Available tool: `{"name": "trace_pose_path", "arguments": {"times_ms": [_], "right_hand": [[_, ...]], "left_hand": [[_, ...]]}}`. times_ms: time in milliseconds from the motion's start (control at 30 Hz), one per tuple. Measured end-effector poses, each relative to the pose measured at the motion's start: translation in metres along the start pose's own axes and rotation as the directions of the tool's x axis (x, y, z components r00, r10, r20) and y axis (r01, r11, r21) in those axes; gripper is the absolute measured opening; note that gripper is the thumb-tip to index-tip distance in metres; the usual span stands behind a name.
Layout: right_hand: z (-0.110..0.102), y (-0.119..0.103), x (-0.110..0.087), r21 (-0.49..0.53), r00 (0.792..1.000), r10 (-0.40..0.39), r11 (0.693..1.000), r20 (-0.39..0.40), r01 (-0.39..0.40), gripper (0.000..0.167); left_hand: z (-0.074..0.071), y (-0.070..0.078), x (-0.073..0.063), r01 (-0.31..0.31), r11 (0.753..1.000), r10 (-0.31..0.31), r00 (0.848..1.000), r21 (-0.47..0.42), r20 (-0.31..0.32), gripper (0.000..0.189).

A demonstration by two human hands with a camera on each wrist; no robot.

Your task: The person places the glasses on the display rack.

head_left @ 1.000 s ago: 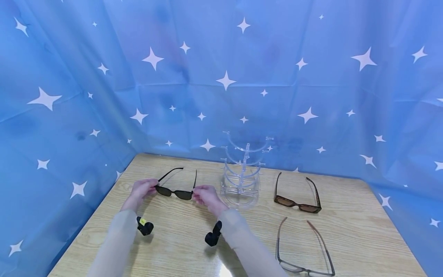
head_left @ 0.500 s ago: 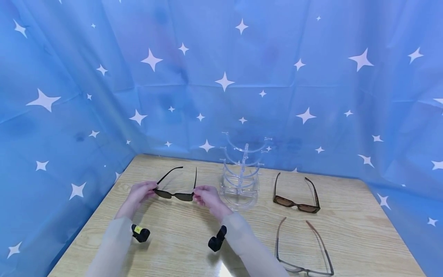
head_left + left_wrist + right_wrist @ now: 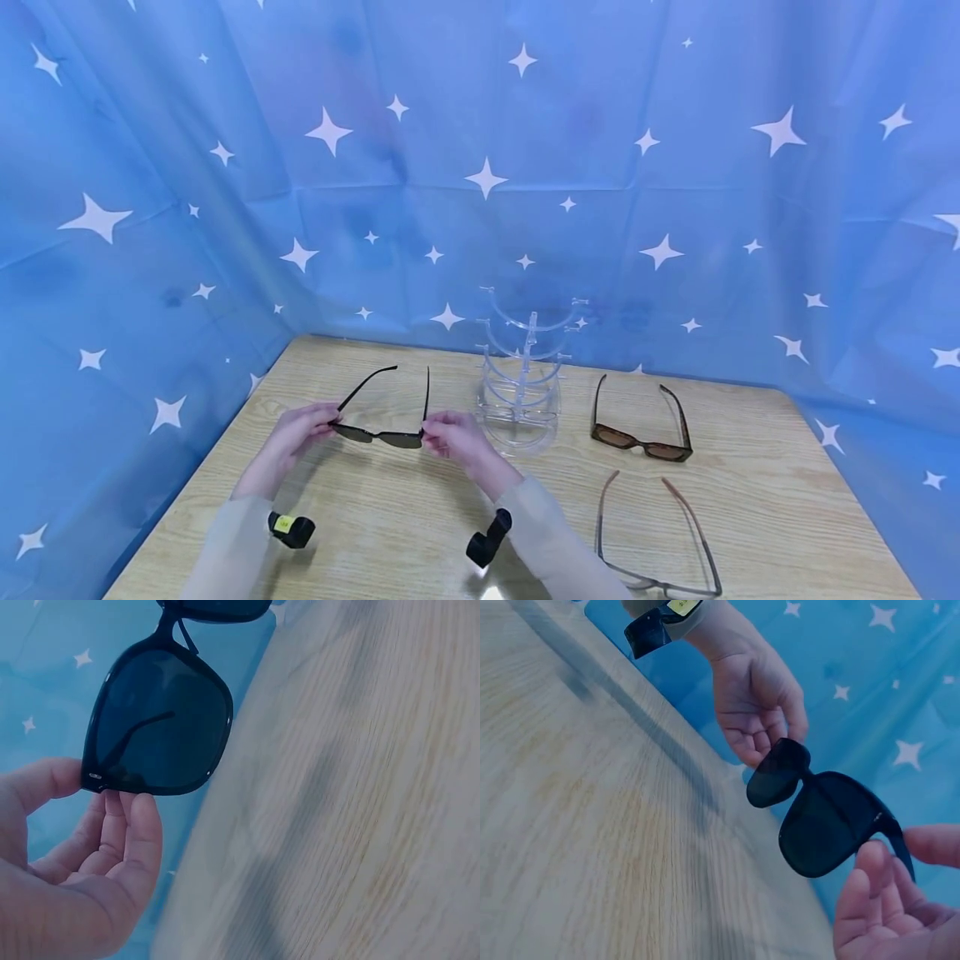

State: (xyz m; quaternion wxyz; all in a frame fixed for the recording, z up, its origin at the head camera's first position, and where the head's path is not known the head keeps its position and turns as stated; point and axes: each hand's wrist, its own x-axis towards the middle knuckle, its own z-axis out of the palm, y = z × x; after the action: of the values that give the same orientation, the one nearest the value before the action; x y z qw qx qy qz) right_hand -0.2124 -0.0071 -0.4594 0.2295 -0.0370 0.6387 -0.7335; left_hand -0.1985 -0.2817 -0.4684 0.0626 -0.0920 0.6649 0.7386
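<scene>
Both hands share a pair of black sunglasses [image 3: 401,440], one at each outer corner of the frame. My left hand [image 3: 300,427] pinches the left corner by the hinge; in the left wrist view its thumb is on one side of the frame and the fingertips beneath a dark lens [image 3: 161,727]. At the other corner my right hand [image 3: 463,442] pinches near the hinge, with thumb and fingers around the temple end in the right wrist view. The temples are unfolded and point away toward the back of the table. The lenses face me, tipped so they look narrow in the head view.
A clear tiered glasses stand [image 3: 527,367] with curved arms rises right of my right hand. Farther right lie tortoiseshell sunglasses [image 3: 643,445], and in front of them thin-framed eyeglasses [image 3: 637,577], both unfolded. A blue star-patterned curtain [image 3: 420,208] borders the wooden table [image 3: 390,517].
Both hands have drawn the sunglasses slightly toward me and tilted them, so the lenses look narrower. My wrists have spread apart and come nearer. The other glasses and the stand stay put.
</scene>
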Motion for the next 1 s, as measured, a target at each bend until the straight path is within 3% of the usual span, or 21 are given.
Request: {"name": "trace_pose_path", "arguments": {"times_ms": [233, 400, 800, 1000], "right_hand": [[-0.004, 0.000, -0.017, -0.039, 0.999, -0.040, 0.998, -0.003, 0.040, 0.019], [-0.009, 0.000, -0.027, -0.004, 0.998, -0.057, 0.998, -0.005, 0.057, 0.022], [-0.025, -0.007, -0.058, 0.007, 0.998, -0.066, 0.998, 0.002, 0.066, 0.022], [-0.037, -0.008, -0.073, -0.012, 0.997, -0.070, 0.997, -0.011, 0.070, 0.024]], "left_hand": [[0.007, 0.005, -0.014, 0.010, 0.999, -0.011, 0.999, 0.031, 0.036, 0.047], [0.015, 0.006, -0.023, 0.005, 0.998, -0.008, 0.999, 0.055, 0.043, 0.049], [0.036, 0.005, -0.035, -0.015, 0.998, 0.011, 0.998, 0.060, 0.068, 0.040], [0.050, 0.006, -0.040, 0.003, 0.999, -0.007, 0.995, 0.039, 0.103, 0.036]]}}
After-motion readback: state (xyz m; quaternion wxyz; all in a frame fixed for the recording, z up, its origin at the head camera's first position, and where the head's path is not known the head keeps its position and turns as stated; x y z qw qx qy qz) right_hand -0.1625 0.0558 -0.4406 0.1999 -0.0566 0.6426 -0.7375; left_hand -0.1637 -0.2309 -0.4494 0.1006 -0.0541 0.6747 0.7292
